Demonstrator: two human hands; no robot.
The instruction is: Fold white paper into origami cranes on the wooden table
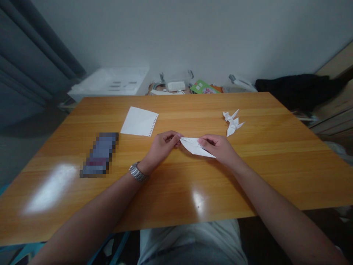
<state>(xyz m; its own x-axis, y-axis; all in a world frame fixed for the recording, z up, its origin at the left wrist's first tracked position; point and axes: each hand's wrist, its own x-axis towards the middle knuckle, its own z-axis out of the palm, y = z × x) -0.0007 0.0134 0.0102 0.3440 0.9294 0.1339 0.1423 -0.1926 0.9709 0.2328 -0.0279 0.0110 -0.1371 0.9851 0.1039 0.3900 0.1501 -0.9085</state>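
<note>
A small folded white paper (195,145) lies on the wooden table (176,184) between my hands. My left hand (163,145) pinches its left tip with curled fingers. My right hand (219,147) is closed on the paper's right side, thumb and fingers pressing it. A metal watch (137,172) sits on my left wrist. Two finished white paper cranes (233,122) rest on the table beyond my right hand.
A flat white sheet with a perforated edge (139,121) lies beyond my left hand. A blurred dark rectangular object (99,154) lies at the left. Behind the table are a white bin (110,82), clutter and a dark cloth (298,88).
</note>
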